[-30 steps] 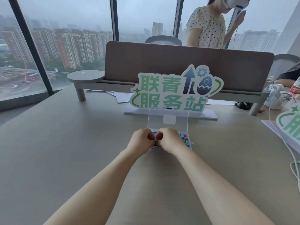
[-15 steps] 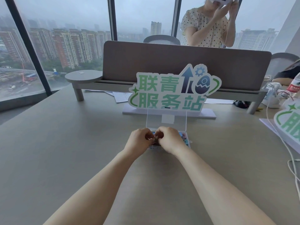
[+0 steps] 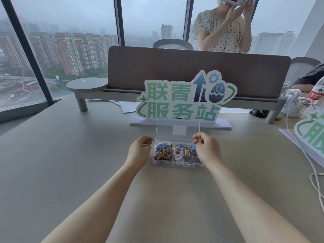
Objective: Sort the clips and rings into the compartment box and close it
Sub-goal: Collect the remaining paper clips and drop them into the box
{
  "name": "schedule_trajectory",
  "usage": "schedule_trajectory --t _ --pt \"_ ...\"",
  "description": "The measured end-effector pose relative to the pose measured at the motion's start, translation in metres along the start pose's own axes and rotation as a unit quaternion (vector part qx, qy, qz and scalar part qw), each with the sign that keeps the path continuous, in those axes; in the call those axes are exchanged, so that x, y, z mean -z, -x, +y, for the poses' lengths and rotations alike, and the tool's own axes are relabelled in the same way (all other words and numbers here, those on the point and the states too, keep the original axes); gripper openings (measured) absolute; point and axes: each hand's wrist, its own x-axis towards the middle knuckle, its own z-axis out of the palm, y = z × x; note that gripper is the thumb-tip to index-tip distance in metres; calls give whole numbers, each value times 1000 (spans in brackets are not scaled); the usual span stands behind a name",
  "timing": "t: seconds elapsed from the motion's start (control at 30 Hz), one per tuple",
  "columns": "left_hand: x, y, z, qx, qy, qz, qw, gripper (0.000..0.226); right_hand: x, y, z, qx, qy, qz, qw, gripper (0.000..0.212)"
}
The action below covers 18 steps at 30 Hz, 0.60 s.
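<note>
A clear plastic compartment box (image 3: 177, 163) lies on the table with its lid (image 3: 177, 128) standing upright at the back. A tangle of coloured paper clips (image 3: 163, 154) fills the left compartment. White and pink rings (image 3: 178, 154) sit in the middle ones, and blue and gold binder clips (image 3: 190, 148) lie on the right. My left hand (image 3: 139, 152) hovers just left of the box, fingers curled with nothing in them. My right hand (image 3: 206, 149) is over the box's right end, fingers loosely curled, and hides part of it.
A green and white sign (image 3: 184, 99) on a white base stands right behind the box. A grey desk divider (image 3: 198, 71) runs behind it, with a person beyond. A second sign (image 3: 310, 132), white cables (image 3: 298, 146) and a bottle (image 3: 318, 90) crowd the right edge.
My hands were pressed together over the box; they have moved apart to its left and right ends, uncovering the compartments.
</note>
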Motion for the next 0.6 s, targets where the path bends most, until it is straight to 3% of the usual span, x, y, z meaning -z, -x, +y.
schedule_trajectory --t 0.13,0.33,0.6 --pt "-6 -5 1 43 80 -32 995 46 10 -5 20 -53 -13 26 998 41" --pt "-14 -16 1 105 185 -69 975 52 12 -12 33 -97 -81 -54 990 49" --pt "-15 -21 10 102 208 -100 968 53 11 -17 27 -117 -163 -100 975 51"
